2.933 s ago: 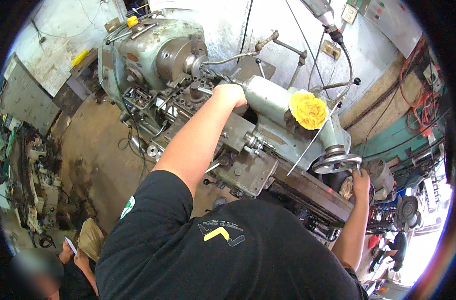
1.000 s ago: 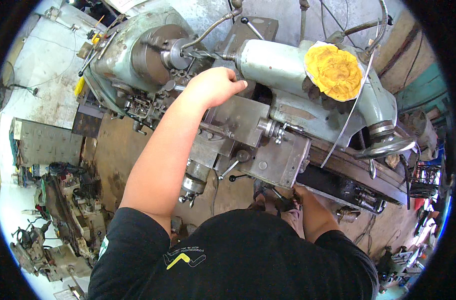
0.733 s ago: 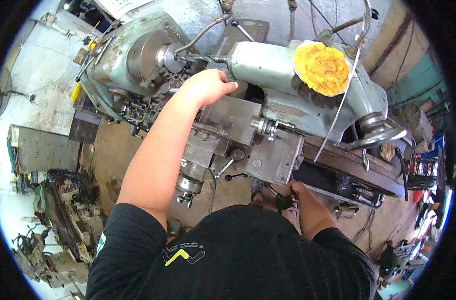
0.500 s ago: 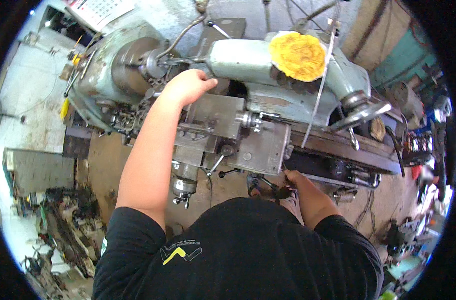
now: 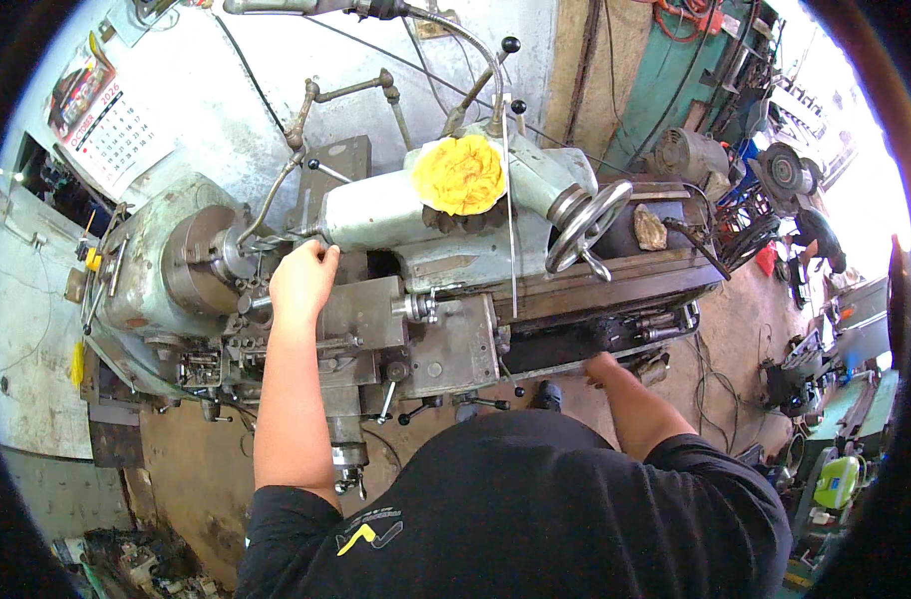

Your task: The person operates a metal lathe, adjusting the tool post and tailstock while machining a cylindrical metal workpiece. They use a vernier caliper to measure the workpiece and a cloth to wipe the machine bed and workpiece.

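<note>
My left hand [image 5: 303, 280] is above a grey-green metal lathe [image 5: 161, 295], between the round chuck [image 5: 211, 258] and the flat carriage top [image 5: 360, 307]. Its fingers are curled downward and the thumb sticks up; whatever they may grip is hidden beneath. A bent coolant pipe [image 5: 276, 190] comes down close to that hand. Low on the right, my right hand [image 5: 603, 369] reaches to the front rim of the dark tray [image 5: 545, 351] under the lathe bed. Its fingertips are too small and dark to read. Lever handles [image 5: 387, 401] stick out from the carriage between my arms.
A lumpy yellow mass [image 5: 459, 175] in a pale round dish sits on the tailstock [image 5: 375, 212], beside an upright thin rod [image 5: 510, 220]. The tailstock handwheel [image 5: 587, 230] juts out at right. Cables [image 5: 720, 394] lie on the floor [image 5: 186, 469].
The view has shifted, showing more wall and the right side. My right hand has gone from the carriage's right end to the tray rim. My left hand remains near the chuck, more curled.
</note>
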A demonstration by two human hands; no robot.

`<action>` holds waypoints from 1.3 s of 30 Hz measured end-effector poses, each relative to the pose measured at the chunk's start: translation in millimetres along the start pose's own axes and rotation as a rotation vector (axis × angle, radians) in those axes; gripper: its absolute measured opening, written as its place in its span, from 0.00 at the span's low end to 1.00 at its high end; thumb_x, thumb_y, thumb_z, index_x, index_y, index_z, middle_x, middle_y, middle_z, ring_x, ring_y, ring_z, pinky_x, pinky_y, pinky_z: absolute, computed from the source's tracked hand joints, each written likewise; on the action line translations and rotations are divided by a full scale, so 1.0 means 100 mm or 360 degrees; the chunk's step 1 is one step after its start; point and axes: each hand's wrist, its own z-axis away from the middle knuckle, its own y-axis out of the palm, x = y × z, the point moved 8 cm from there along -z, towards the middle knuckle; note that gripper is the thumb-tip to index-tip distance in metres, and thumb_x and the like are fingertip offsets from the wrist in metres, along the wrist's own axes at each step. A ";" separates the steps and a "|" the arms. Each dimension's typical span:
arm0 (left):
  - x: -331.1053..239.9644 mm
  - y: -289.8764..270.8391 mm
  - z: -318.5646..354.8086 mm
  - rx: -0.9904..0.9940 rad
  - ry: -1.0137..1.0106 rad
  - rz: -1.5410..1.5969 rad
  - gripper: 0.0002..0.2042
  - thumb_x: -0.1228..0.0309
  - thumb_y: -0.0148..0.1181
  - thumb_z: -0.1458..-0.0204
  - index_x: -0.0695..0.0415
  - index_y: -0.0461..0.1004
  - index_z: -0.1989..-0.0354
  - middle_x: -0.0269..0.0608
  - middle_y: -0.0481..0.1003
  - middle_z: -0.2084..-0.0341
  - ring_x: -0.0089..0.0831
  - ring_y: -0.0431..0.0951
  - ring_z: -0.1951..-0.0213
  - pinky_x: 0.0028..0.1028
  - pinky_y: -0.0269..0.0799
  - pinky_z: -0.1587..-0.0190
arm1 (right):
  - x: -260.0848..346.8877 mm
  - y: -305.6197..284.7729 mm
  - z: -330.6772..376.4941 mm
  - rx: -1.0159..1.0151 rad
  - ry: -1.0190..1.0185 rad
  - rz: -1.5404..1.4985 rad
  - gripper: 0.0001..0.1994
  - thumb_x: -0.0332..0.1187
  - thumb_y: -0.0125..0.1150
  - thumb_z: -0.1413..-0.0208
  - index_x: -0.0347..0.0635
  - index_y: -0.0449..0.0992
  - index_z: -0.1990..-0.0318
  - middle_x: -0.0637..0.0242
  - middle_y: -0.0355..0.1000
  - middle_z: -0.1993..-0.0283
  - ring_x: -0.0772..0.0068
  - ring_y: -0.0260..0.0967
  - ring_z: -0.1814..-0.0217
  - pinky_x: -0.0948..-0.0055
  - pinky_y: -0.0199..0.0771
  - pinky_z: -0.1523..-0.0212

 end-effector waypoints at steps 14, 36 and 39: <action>-0.03 -0.05 0.03 -0.0391 -0.0232 -0.0199 0.17 0.56 0.51 0.41 0.59 0.76 0.66 0.56 0.79 0.69 0.57 0.79 0.61 0.51 0.74 0.57 | 1.83 -4.25 1.10 -0.0982 -0.0998 -0.1584 0.11 0.39 0.58 0.42 0.41 0.75 0.61 0.65 0.74 0.71 0.71 0.69 0.77 0.71 0.67 0.79; 0.07 -0.03 -0.03 -0.0628 -0.0578 -0.0411 0.14 0.59 0.56 0.43 0.59 0.72 0.70 0.55 0.77 0.74 0.59 0.77 0.68 0.50 0.72 0.65 | 6.05 -4.15 0.51 0.0442 -0.1233 -0.1331 0.09 0.39 0.53 0.40 0.43 0.72 0.63 0.63 0.73 0.67 0.65 0.69 0.73 0.62 0.74 0.70; 0.05 -0.04 -0.02 -0.0613 -0.0525 -0.0461 0.13 0.60 0.55 0.44 0.58 0.71 0.71 0.57 0.77 0.74 0.59 0.78 0.67 0.51 0.72 0.64 | 6.08 -4.23 0.46 0.0218 -0.1342 -0.1152 0.09 0.37 0.52 0.41 0.42 0.72 0.64 0.62 0.67 0.73 0.64 0.65 0.76 0.61 0.72 0.73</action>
